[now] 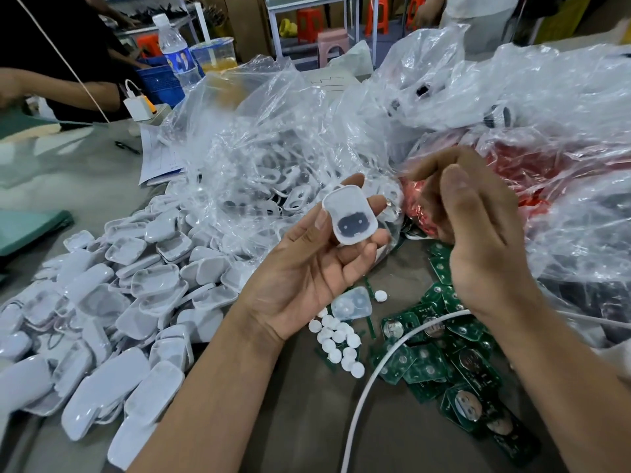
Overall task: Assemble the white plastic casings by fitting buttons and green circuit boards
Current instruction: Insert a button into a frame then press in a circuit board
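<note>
My left hand (317,264) holds a white plastic casing (350,215) between thumb and fingertips, its hollow side up, with a dark shape showing in the lower part. My right hand (478,230) hovers just right of it, fingers loosely bent and blurred; whether it holds anything I cannot tell. Below the hands lie several white round buttons (338,336), another casing (351,303) with buttons in it, and a heap of green circuit boards (440,363).
A big pile of white casings (112,302) fills the left of the table. Crumpled clear plastic bags (273,141) and a bag of red parts (532,172) lie behind. A white cable (382,363) crosses the boards. Another person (51,56) sits far left by a water bottle (177,52).
</note>
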Demonstrator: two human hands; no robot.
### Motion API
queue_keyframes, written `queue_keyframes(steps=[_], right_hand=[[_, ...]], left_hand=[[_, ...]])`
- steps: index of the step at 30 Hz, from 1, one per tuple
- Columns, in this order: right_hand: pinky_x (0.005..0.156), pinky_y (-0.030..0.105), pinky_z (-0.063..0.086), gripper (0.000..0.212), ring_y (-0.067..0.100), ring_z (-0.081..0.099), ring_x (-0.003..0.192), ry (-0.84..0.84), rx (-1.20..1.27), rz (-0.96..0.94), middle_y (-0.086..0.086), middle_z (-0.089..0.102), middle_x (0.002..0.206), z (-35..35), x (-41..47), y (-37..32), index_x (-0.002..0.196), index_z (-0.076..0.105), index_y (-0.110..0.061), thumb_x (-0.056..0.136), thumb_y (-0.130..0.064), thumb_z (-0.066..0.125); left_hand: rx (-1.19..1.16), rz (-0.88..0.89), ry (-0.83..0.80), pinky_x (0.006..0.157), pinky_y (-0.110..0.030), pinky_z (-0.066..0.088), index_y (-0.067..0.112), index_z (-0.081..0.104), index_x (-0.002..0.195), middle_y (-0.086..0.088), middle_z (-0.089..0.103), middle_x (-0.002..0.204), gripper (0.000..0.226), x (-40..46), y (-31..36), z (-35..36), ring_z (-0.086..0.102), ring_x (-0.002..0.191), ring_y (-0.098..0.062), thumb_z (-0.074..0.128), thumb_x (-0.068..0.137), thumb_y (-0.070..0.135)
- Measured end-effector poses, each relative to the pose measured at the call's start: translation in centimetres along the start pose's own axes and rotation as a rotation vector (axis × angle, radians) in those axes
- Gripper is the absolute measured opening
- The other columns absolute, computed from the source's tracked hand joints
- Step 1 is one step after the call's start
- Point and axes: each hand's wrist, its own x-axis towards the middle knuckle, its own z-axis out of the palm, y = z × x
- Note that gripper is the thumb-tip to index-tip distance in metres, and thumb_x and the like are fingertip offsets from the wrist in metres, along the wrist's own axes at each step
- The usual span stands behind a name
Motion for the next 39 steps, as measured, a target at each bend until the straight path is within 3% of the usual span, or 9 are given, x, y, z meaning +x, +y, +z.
queue_keyframes(steps=[2,5,10,13,17,23,28,33,39], right_hand=[[0.053,0.022,0.032,0.020,0.017,0.037,0.062,-0.001,0.062,0.112,0.027,0.043,0.080,0.0,0.2,0.2,0.103,0.055,-0.009,0.097,-0.013,0.036],[0.060,0.014,0.039,0.027,0.006,0.040,0.071,-0.054,0.066,0.273,0.011,0.045,0.090,0.0,0.3,0.6,0.105,0.051,-0.016,0.082,-0.009,0.039],[0.078,0.032,0.057,0.036,-0.008,0.054,0.075,-0.195,-0.123,0.453,-0.012,0.052,0.095,0.2,0.0,1.8,0.106,0.045,-0.039,0.098,-0.005,0.055],[0.088,0.037,0.061,0.045,0.000,0.066,0.093,-0.075,-0.091,0.426,-0.014,0.065,0.099,0.2,-0.1,1.8,0.107,0.051,-0.038,0.090,-0.007,0.079],[0.080,0.025,0.062,0.052,0.007,0.074,0.093,0.026,-0.075,0.377,-0.008,0.075,0.099,0.1,-0.1,1.2,0.108,0.056,-0.028,0.073,-0.020,0.095],[0.084,0.041,0.064,0.050,0.012,0.077,0.091,0.020,-0.053,0.373,-0.004,0.079,0.098,0.3,-0.2,0.5,0.107,0.059,-0.020,0.072,-0.018,0.095],[0.084,0.036,0.065,0.042,0.008,0.077,0.093,-0.030,-0.038,0.368,-0.011,0.080,0.100,0.3,-0.3,0.5,0.104,0.061,-0.023,0.076,-0.012,0.091],[0.082,0.046,0.064,0.040,0.022,0.079,0.089,0.014,0.100,0.424,0.000,0.081,0.095,0.2,-0.2,0.6,0.104,0.066,-0.016,0.073,-0.011,0.091],[0.058,0.017,0.053,0.019,0.026,0.079,0.083,0.134,0.333,0.488,0.013,0.080,0.091,-0.1,0.0,0.1,0.087,0.072,-0.012,0.073,-0.015,0.083]], left_hand=[[-0.026,-0.005,-0.030,0.093,-0.035,0.059,0.010,0.062,0.139,-0.017,0.067,0.133,0.049,-0.1,0.1,0.0,0.072,0.106,-0.032,0.070,0.092,0.015],[-0.018,-0.002,-0.038,0.095,-0.035,0.058,0.011,0.062,0.140,-0.016,0.066,0.134,0.047,-0.1,0.1,0.0,0.071,0.108,-0.032,0.068,0.094,0.015],[-0.009,0.042,0.034,0.093,-0.036,0.060,0.009,0.065,0.135,-0.017,0.066,0.135,0.053,0.2,0.1,0.0,0.072,0.108,-0.034,0.079,0.084,0.014],[-0.032,0.079,0.088,0.096,-0.038,0.059,0.005,0.063,0.135,-0.020,0.065,0.134,0.060,0.5,0.1,-0.2,0.071,0.110,-0.037,0.082,0.079,0.010],[-0.075,0.118,0.139,0.096,-0.040,0.059,0.003,0.063,0.133,-0.021,0.066,0.133,0.065,0.5,0.1,-0.2,0.071,0.109,-0.041,0.086,0.072,0.006],[-0.068,0.111,0.143,0.095,-0.039,0.060,0.004,0.068,0.128,-0.019,0.067,0.132,0.057,0.5,0.1,-0.1,0.071,0.110,-0.039,0.084,0.074,0.007],[-0.060,0.109,0.153,0.096,-0.040,0.059,-0.001,0.059,0.135,-0.021,0.065,0.134,0.069,0.4,0.1,-0.1,0.071,0.110,-0.040,0.087,0.072,0.005],[-0.046,0.100,0.126,0.098,-0.040,0.058,-0.002,0.063,0.133,-0.020,0.063,0.137,0.063,0.3,0.1,-0.1,0.068,0.116,-0.041,0.086,0.075,0.004],[-0.035,0.110,0.104,0.098,-0.043,0.058,0.001,0.064,0.130,-0.018,0.065,0.135,0.056,0.3,0.0,-0.2,0.066,0.120,-0.042,0.081,0.077,-0.002]])
